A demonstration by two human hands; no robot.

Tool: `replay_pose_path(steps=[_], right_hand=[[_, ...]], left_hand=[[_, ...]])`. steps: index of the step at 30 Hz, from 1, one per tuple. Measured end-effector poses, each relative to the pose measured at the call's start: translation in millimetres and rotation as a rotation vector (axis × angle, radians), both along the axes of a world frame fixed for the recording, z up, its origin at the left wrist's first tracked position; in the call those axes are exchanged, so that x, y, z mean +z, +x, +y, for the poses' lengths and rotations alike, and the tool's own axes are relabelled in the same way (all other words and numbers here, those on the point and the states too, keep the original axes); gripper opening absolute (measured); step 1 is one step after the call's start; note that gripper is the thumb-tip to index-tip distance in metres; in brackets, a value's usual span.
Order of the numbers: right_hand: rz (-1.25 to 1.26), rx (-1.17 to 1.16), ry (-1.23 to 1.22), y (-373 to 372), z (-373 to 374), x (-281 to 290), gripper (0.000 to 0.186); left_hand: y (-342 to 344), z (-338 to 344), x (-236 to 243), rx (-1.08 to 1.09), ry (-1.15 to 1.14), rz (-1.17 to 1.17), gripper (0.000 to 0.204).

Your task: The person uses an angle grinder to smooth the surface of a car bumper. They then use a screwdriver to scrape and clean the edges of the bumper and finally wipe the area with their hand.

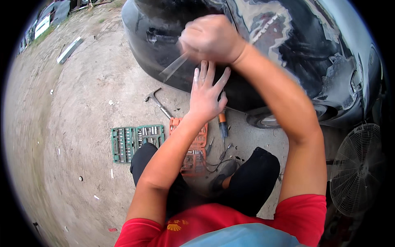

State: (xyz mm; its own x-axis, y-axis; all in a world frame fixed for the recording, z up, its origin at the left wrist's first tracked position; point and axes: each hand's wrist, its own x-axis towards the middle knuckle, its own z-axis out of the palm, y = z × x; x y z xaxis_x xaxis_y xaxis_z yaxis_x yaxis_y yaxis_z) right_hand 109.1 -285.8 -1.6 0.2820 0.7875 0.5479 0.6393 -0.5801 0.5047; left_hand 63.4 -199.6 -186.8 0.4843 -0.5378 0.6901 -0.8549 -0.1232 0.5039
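Observation:
My right hand (213,40) is closed in a fist above the dark car bumper (152,55). Out of it, toward the lower left, sticks a pale, narrow tool (174,67), too smeared by motion to tell its kind. Just below, my left hand (207,92) reaches to the bumper with fingers spread and greyish dust on them. It holds nothing; its fingertips lie at or just over the bumper surface. Farther up, the car's body panel (269,29) shows bare and sanded patches with pale edges.
On the concrete lie a hammer (158,103), a green socket set case (122,144), an orange tool case (193,162) and an orange-and-dark power tool (223,123) with a cord. A round fan guard (356,171) stands at right. A white strip (70,50) lies far left.

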Motion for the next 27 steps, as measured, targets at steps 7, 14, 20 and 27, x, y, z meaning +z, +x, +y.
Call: replay_pose_path(steps=[7, 14, 20, 27], right_hand=[[0.036, -0.02, 0.175, -25.0, 16.1, -25.3, 0.03], [0.022, -0.149, 0.082, -24.7, -43.8, -8.1, 0.027], [0.018, -0.092, 0.174, -44.0, -12.6, -36.4, 0.031], [0.506, -0.252, 0.428, -233.6, 10.0, -120.7, 0.043]], left_hand=[[6.2, 4.8, -15.9, 0.008, 0.21, 0.038, 0.073], [-7.7, -5.1, -10.1, 0.007, 0.061, -0.068, 0.086], [14.6, 16.3, -24.0, -0.089, 0.162, -0.033, 0.089], [-3.6, 12.8, 1.2, -0.021, 0.05, -0.084, 0.096]])
